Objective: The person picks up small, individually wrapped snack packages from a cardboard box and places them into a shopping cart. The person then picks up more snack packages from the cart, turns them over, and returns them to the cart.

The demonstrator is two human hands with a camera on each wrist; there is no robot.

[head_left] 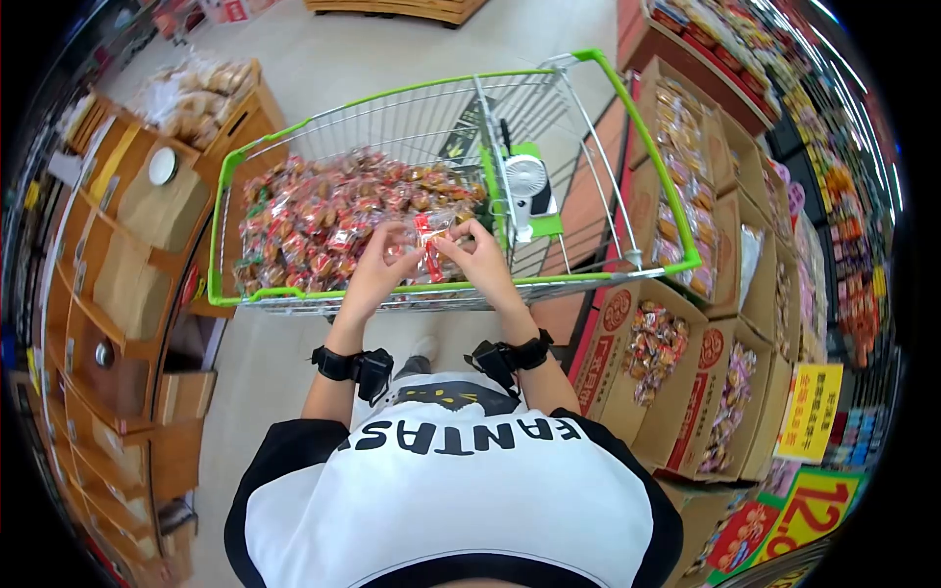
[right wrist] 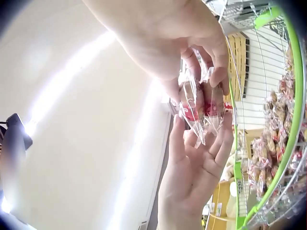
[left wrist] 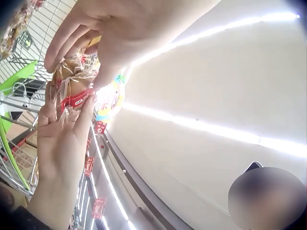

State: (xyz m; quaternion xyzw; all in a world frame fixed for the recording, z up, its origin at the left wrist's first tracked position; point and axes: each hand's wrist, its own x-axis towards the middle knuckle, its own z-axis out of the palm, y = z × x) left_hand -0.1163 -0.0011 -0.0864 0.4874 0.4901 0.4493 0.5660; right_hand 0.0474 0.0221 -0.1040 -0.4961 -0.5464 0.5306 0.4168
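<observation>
Over the near side of the cart's load, my left hand (head_left: 377, 267) and right hand (head_left: 484, 263) pinch small clear-wrapped brown snacks (head_left: 431, 245) with red labels between them. In the right wrist view two brown pieces (right wrist: 194, 98) show side by side, thumbs and fingertips at both ends of the crinkled wrapper. The left wrist view shows the red label (left wrist: 76, 98) across the wrapper, close to both thumbs. Beneath the hands lies a large heap of similar wrapped snacks (head_left: 323, 216) in the cart.
The green-rimmed wire shopping cart (head_left: 343, 106) stands in front of me. A small white fan (head_left: 525, 176) is at its handle end. Cardboard boxes of packaged snacks (head_left: 655, 343) line the right; wooden shelves (head_left: 123, 284) stand left. A yellow sign (head_left: 809, 412) is at lower right.
</observation>
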